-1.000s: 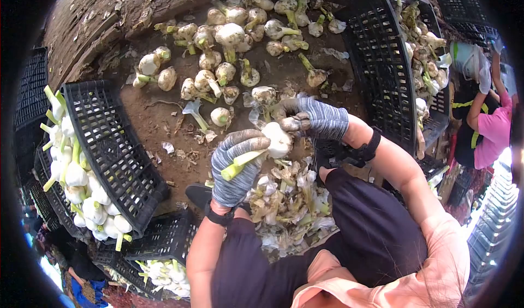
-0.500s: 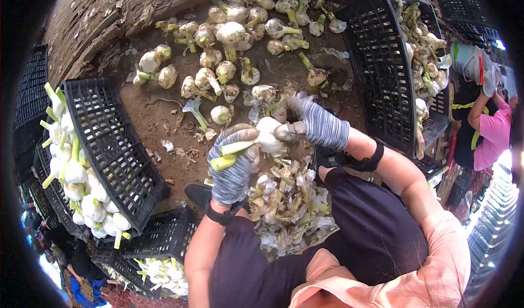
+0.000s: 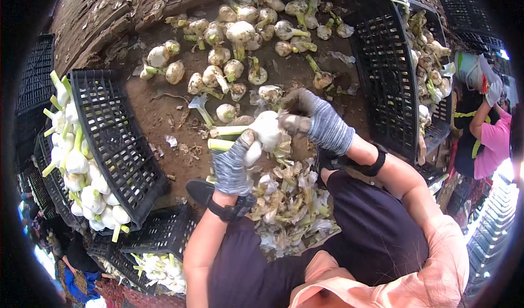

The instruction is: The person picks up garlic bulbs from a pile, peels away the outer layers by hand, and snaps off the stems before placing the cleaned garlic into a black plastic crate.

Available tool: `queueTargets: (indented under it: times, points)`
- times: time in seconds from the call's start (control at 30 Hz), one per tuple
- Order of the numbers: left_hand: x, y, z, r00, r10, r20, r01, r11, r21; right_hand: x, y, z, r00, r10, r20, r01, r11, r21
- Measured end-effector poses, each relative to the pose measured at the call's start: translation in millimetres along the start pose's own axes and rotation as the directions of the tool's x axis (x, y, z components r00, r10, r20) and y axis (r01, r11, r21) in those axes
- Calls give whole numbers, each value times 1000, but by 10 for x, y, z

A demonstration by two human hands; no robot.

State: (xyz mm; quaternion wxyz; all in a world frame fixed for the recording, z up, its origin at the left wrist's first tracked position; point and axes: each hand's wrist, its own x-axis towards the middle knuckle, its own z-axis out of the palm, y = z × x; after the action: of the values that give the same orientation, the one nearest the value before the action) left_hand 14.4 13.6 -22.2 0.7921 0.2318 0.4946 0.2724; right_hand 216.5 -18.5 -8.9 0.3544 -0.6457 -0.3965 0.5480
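1. In the head view, we have the white garlic bulb (image 3: 267, 129) in front of us, between our two gloved hands, its pale stem pointing left.
2. The fingers of our left hand (image 3: 232, 169) grip that bulb from below; a second bulb (image 3: 252, 154) sits against the same palm, under the first, and a second cut stem (image 3: 220, 144) sticks out beside the first one.
3. Our right hand (image 3: 323, 123) has its soiled fingers bent at the right side of the upper bulb; we cannot tell whether they pinch it or only touch it.
4. Below our hands we see a heap of peelings (image 3: 289, 207) between our knees.
5. Beyond them, soil-marked bulbs (image 3: 240, 32) lie scattered over the brown ground (image 3: 158, 108).
6. To our left, a tilted black crate (image 3: 117, 144) holds clean white bulbs (image 3: 76, 163); another crate (image 3: 169, 231) stands near its lower end.
7. To our right, a black crate (image 3: 385, 73) holds dirtier, leafy bulbs (image 3: 428, 62).
8. Past it, we see a person in a pink top (image 3: 494, 144) near a pale bucket (image 3: 468, 70).
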Motion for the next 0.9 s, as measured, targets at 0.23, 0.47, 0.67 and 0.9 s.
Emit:
queueTargets:
  times: [0.23,0.47,0.67,0.9]
  points:
    - [-83,20,42,1000,-10,21,11,999,-45,14,125,-97,994,-7,108,43,942,-333]
    - [9,51,-12,950,-209,232,287,878,-384,-14,2,-79,1000,10,22,-14,977,212]
    - [49,-64,-32,951,-287,114,308,863,-401,-164,17,-46,839,-207,504,362,902,-233]
    - [-10,-143,-104,987,-47,153,55,997,-48,-269,-47,80,963,-252,97,267,842,-469]
